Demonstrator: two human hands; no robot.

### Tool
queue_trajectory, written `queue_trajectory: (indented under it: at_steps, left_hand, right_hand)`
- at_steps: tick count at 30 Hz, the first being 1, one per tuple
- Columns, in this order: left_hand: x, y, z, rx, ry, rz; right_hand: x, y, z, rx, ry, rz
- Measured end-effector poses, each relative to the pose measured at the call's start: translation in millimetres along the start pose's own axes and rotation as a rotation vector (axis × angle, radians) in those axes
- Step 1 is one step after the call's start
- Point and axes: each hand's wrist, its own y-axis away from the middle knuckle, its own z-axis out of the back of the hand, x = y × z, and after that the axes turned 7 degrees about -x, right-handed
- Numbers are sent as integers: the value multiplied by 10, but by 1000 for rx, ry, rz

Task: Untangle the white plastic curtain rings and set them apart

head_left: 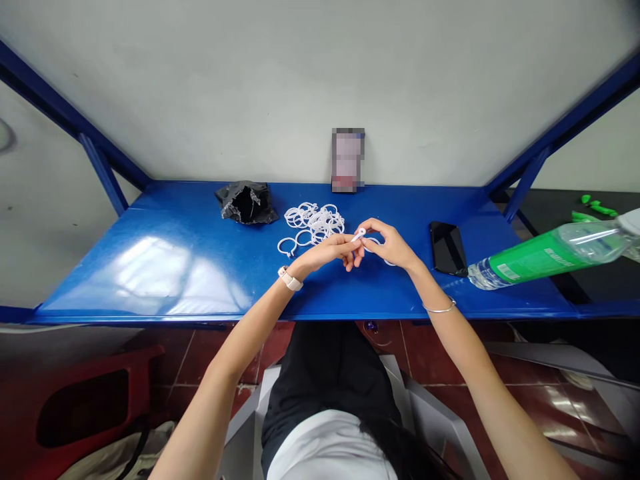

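In front of me, my left hand (340,250) and my right hand (385,243) meet over the blue table. Between their fingertips they pinch a small white plastic ring (359,235), seen nearly edge-on, with a round eyelet at its upper end. Beyond my left hand lies a loose pile of white plastic rings (320,222), several overlapping. One separate ring (287,247) rests at the pile's left front. Parts of white ring (390,263) show behind my right hand, which hides the remainder.
A crumpled black plastic bag (247,203) gapes at the back left of the blue table (165,220). Against the wall leans a phone with a blurred screen (347,160). To the right are a dark phone (448,248) and a green-labelled water bottle (545,257).
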Motion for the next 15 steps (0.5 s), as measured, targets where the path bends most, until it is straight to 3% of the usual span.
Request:
queue_trajectory:
  at_steps: [3, 9, 15]
  left_hand:
    - [1, -3, -33, 13, -32, 37]
    - [4, -28, -34, -124, 34, 35]
    - [12, -28, -65, -4, 156, 38]
  right_hand:
    - [21, 0, -16, 26, -70, -72]
    - [113, 16, -87, 237, -402, -267]
    - [98, 49, -195, 248, -636, -320]
